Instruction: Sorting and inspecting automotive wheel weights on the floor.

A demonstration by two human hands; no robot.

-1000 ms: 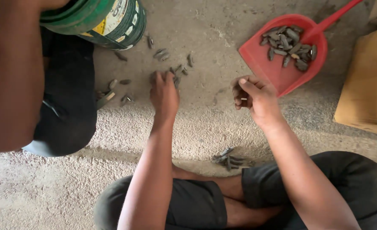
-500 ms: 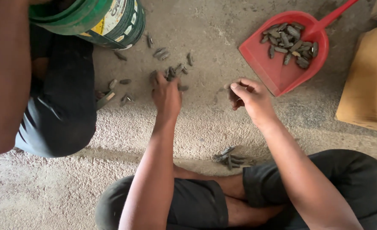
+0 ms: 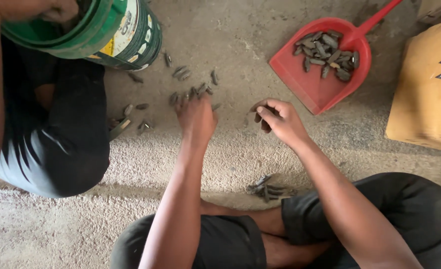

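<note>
I sit on a concrete floor (image 3: 240,45). My left hand (image 3: 196,115) reaches forward, fingers spread over a scatter of small dark grey metal pieces (image 3: 190,87). My right hand (image 3: 279,119) hovers just right of it, fingers curled around several of the same dark pieces. A red dustpan (image 3: 316,84) lies beyond my right hand with a heap of the pieces (image 3: 327,52) in it. A small pile of pieces (image 3: 269,188) rests by my knee.
Another person in dark trousers (image 3: 56,134) crouches at the left, holding a green bucket (image 3: 98,32). A tan cardboard box (image 3: 427,94) stands at the right edge.
My right hand has slid left, away from the dustpan. My left hand stays over the scattered pieces. The person at the left has shifted the bucket slightly.
</note>
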